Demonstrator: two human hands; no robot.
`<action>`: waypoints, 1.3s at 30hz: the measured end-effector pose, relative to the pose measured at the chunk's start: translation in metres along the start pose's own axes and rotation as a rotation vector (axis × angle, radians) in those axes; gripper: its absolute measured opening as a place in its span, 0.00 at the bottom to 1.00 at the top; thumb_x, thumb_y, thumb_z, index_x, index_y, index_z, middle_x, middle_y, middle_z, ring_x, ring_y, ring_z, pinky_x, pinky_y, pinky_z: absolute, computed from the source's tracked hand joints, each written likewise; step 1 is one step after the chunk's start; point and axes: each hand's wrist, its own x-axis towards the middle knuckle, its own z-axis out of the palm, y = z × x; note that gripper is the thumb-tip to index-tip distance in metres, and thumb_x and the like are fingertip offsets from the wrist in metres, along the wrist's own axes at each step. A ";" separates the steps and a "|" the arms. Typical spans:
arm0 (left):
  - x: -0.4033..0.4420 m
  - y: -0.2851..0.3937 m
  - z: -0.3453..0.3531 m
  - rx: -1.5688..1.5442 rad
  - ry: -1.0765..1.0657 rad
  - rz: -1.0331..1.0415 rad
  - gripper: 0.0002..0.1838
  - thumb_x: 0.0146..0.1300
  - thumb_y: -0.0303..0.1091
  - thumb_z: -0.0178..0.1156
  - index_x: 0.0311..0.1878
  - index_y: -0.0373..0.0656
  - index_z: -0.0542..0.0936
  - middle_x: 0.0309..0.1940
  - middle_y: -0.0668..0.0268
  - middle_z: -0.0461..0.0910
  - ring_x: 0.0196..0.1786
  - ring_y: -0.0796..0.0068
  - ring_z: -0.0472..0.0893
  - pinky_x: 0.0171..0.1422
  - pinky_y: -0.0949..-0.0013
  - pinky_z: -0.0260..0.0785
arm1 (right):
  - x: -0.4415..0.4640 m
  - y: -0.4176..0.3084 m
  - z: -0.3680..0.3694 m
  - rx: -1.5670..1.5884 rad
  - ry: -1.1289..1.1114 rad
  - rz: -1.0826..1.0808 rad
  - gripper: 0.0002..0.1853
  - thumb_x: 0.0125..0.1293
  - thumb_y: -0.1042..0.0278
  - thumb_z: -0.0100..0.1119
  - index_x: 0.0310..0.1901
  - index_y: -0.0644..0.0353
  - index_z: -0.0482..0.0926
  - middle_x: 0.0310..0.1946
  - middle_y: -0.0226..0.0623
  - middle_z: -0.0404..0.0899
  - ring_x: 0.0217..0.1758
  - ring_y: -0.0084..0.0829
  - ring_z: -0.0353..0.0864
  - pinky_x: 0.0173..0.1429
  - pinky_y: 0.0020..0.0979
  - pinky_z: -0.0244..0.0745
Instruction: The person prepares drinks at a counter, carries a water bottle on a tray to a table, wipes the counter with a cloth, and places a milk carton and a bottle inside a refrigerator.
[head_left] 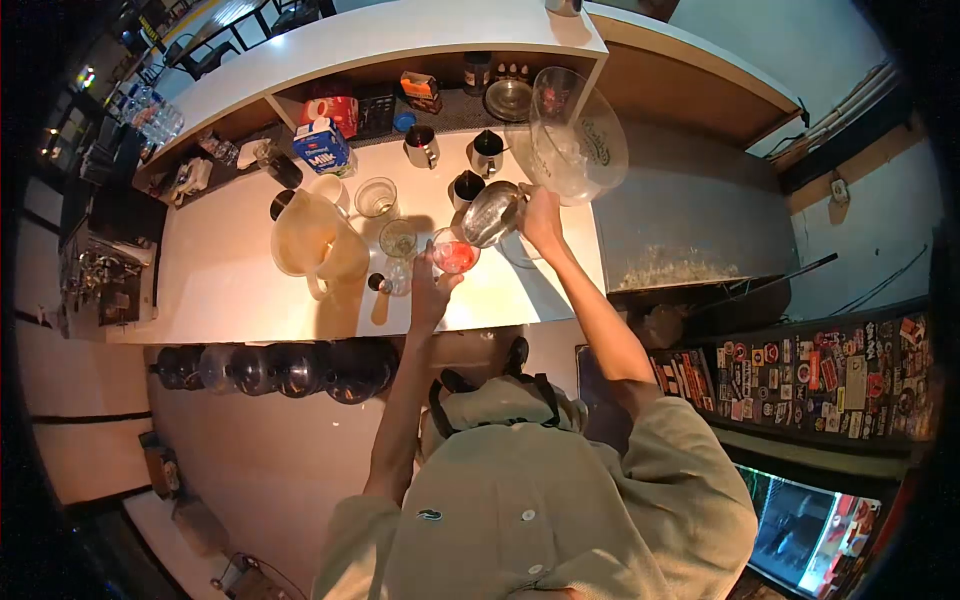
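Note:
My left hand (433, 292) is closed around a drinking glass (456, 254) with red contents, low on the white counter. In my right hand (543, 222) is a shiny metal scoop (492, 215), tilted with its lower end at the glass's rim. What lies inside the scoop is hard to make out. Just left of the held glass stand a clear glass (398, 238) and a small clear glass vessel (397, 278). A larger clear glass (376, 198) is behind them. Near the scoop is a metal pitcher with dark contents (467, 188).
A big pale pitcher (312, 240) stands to the left, beside a milk carton (324, 147). Two more metal pitchers, one (421, 146) and another (487, 152), are farther back. A large clear tub (595, 150) sits behind my right hand. The shelf (450, 75) edges the counter's back.

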 end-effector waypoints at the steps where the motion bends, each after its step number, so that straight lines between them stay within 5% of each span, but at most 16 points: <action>1: -0.002 0.002 0.000 0.011 0.013 0.006 0.46 0.55 0.30 0.73 0.76 0.34 0.61 0.64 0.51 0.70 0.64 0.59 0.74 0.53 0.65 0.79 | 0.000 -0.005 -0.007 0.002 0.011 -0.008 0.13 0.56 0.77 0.61 0.43 0.72 0.85 0.32 0.66 0.82 0.38 0.56 0.87 0.42 0.44 0.79; 6: -0.011 0.000 0.001 -0.109 0.083 -0.109 0.42 0.62 0.30 0.70 0.77 0.39 0.60 0.63 0.49 0.71 0.63 0.57 0.77 0.51 0.63 0.81 | 0.029 -0.028 -0.101 -0.030 0.079 -0.023 0.15 0.64 0.76 0.54 0.49 0.66 0.86 0.33 0.53 0.86 0.36 0.39 0.88 0.43 0.36 0.79; 8: -0.022 0.010 -0.009 -0.083 0.064 -0.215 0.41 0.65 0.30 0.68 0.77 0.40 0.59 0.63 0.48 0.72 0.62 0.56 0.77 0.51 0.61 0.81 | 0.044 -0.046 -0.143 0.031 0.394 -0.113 0.17 0.65 0.75 0.53 0.52 0.64 0.86 0.33 0.51 0.86 0.37 0.35 0.88 0.43 0.34 0.80; 11: -0.031 0.008 -0.011 -0.129 0.057 -0.250 0.39 0.67 0.31 0.67 0.78 0.42 0.59 0.63 0.48 0.71 0.63 0.55 0.77 0.53 0.59 0.81 | 0.095 -0.023 -0.177 -0.085 0.492 -0.246 0.16 0.62 0.75 0.57 0.50 0.64 0.86 0.42 0.60 0.84 0.48 0.53 0.85 0.53 0.44 0.80; 13: -0.031 0.009 -0.006 -0.116 0.074 -0.258 0.38 0.67 0.31 0.66 0.77 0.42 0.60 0.64 0.49 0.71 0.63 0.56 0.77 0.55 0.59 0.81 | 0.128 -0.003 -0.182 -0.086 0.432 -0.306 0.16 0.62 0.74 0.57 0.51 0.61 0.86 0.41 0.59 0.84 0.50 0.55 0.84 0.56 0.45 0.79; 16: -0.021 0.013 0.005 -0.051 0.131 -0.223 0.37 0.68 0.32 0.66 0.76 0.40 0.61 0.64 0.49 0.71 0.65 0.56 0.76 0.56 0.60 0.80 | 0.177 0.058 -0.150 -0.281 0.311 -0.480 0.13 0.62 0.73 0.55 0.43 0.70 0.84 0.36 0.58 0.84 0.42 0.55 0.87 0.46 0.48 0.80; 18: -0.014 0.015 0.013 -0.048 0.168 -0.200 0.36 0.69 0.32 0.65 0.76 0.38 0.62 0.65 0.49 0.70 0.66 0.56 0.75 0.56 0.60 0.80 | 0.198 0.086 -0.117 -0.481 0.043 -0.212 0.09 0.60 0.71 0.60 0.36 0.70 0.82 0.36 0.59 0.83 0.43 0.60 0.84 0.45 0.52 0.80; 20: -0.007 0.021 0.019 -0.078 0.180 -0.234 0.35 0.70 0.32 0.63 0.76 0.35 0.60 0.67 0.48 0.69 0.68 0.56 0.73 0.57 0.60 0.80 | 0.233 0.138 -0.078 -0.516 -0.149 -0.223 0.08 0.56 0.72 0.64 0.34 0.68 0.82 0.36 0.58 0.84 0.44 0.60 0.83 0.44 0.53 0.80; 26: -0.003 0.025 0.038 -0.146 0.238 -0.303 0.33 0.72 0.31 0.60 0.76 0.34 0.60 0.72 0.46 0.64 0.69 0.57 0.73 0.65 0.61 0.74 | 0.255 0.151 -0.038 -0.685 -0.438 -0.240 0.09 0.56 0.75 0.62 0.40 0.63 0.85 0.39 0.56 0.85 0.47 0.56 0.85 0.48 0.50 0.82; 31: -0.002 0.032 0.045 -0.156 0.301 -0.332 0.31 0.74 0.31 0.58 0.75 0.32 0.60 0.71 0.46 0.67 0.67 0.58 0.74 0.67 0.61 0.71 | 0.298 0.263 0.015 -0.533 -0.458 -0.270 0.13 0.61 0.75 0.56 0.47 0.63 0.82 0.43 0.58 0.85 0.49 0.56 0.85 0.48 0.51 0.81; 34: -0.002 0.036 0.048 -0.206 0.322 -0.343 0.31 0.74 0.32 0.58 0.75 0.33 0.60 0.69 0.45 0.68 0.66 0.58 0.75 0.66 0.61 0.72 | 0.310 0.251 0.041 -0.943 -0.783 -0.407 0.16 0.59 0.72 0.59 0.48 0.67 0.84 0.49 0.61 0.83 0.54 0.51 0.85 0.53 0.49 0.81; 36: -0.004 0.033 0.049 -0.227 0.323 -0.363 0.30 0.75 0.33 0.56 0.75 0.34 0.61 0.68 0.47 0.68 0.67 0.59 0.74 0.66 0.62 0.72 | 0.301 0.238 0.025 -0.798 -0.690 -0.170 0.12 0.64 0.70 0.56 0.46 0.65 0.83 0.47 0.58 0.84 0.51 0.54 0.85 0.50 0.51 0.80; 39: -0.011 0.009 0.053 -0.222 0.314 -0.367 0.29 0.76 0.35 0.53 0.76 0.36 0.61 0.69 0.50 0.67 0.66 0.62 0.73 0.62 0.64 0.73 | 0.252 0.137 -0.048 -0.707 -0.563 -0.225 0.15 0.69 0.65 0.56 0.49 0.68 0.80 0.46 0.58 0.84 0.50 0.56 0.85 0.52 0.51 0.79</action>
